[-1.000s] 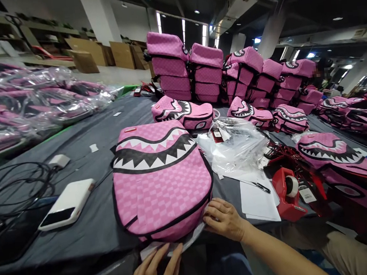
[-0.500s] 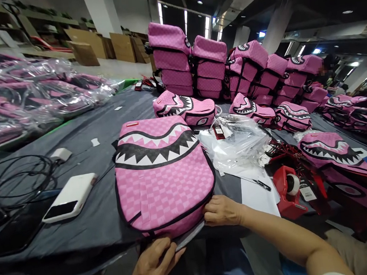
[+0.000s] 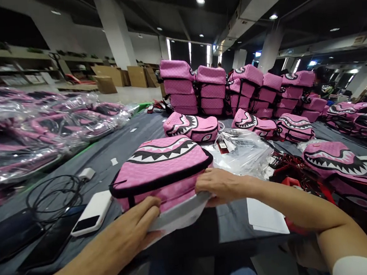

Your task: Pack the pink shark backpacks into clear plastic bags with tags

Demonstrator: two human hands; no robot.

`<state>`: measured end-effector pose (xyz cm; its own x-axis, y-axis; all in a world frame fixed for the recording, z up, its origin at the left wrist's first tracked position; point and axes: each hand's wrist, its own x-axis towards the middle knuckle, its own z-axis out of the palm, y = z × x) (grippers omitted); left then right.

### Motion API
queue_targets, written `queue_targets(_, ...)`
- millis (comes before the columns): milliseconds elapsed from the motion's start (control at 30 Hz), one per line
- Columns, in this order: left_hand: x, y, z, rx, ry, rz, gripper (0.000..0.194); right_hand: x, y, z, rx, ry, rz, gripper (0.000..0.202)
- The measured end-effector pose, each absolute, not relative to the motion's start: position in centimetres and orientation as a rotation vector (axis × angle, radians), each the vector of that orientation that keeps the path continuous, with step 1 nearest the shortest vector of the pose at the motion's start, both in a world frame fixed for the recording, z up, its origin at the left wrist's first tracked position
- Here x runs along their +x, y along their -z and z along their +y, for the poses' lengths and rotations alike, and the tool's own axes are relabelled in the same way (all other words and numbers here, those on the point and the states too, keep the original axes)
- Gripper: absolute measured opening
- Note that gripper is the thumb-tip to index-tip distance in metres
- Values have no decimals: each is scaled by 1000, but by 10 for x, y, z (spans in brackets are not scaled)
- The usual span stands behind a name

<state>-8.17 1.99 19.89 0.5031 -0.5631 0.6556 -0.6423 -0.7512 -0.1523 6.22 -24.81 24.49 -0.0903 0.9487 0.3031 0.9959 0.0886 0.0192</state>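
A pink checkered backpack (image 3: 160, 169) with a black-and-white shark-mouth print lies on the dark cloth-covered table, its near end tilted up toward me. Along that near end runs a translucent plastic bag (image 3: 183, 212). My left hand (image 3: 139, 222) pinches the plastic at the left of the bottom edge, fingers bent against the backpack. At the right corner, my right hand (image 3: 218, 186) has its fingers closed on the same plastic. The parts of both hands under the plastic are hidden.
A white power bank (image 3: 92, 214), phones and a coiled cable (image 3: 55, 195) lie left. Plastic-wrapped bags (image 3: 41, 132) are heaped beyond. Clear bags (image 3: 245, 149), paper (image 3: 267, 215) and red tags (image 3: 223, 147) lie right. Stacked pink backpacks (image 3: 179, 86) stand behind.
The backpack's near end has been raised and its front now leans away. Both hands have moved up with the plastic, which shows more widely. The camera view has tilted upward.
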Motion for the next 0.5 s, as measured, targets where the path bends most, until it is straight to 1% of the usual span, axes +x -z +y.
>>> queue_targets(100, -76, -225, 16, 2654, -1333, -1018, 34, 59, -243, -240, -1921, 686, -1988, 9)
queue_targets(200, -72, -226, 9, 2583, -1455, -918, 30, 50, -225, -231, -1877, 956, -1685, 7)
queue_targets(267, -71, -219, 6, 2524, -1581, -729, 23, 43, -215, -224, -1877, 1023, -1539, 6)
queue_targets(367, -74, -207, 3, 2483, -1751, -399, 14, 35, -210, -220, -1893, 960, -1605, 18)
queue_targets(400, -76, -205, 2, 2486, -1768, -365, 15, 35, -209, -220, -1877, 958, -1679, 16)
queue_targets(467, -82, -201, 0, 2513, -1689, -456, 16, 38, -208, -222, -1835, 1035, -1763, 8)
queue_targets(500, -85, -199, 0, 2535, -1591, -545, 15, 40, -207, -224, -1820, 1092, -1764, 13)
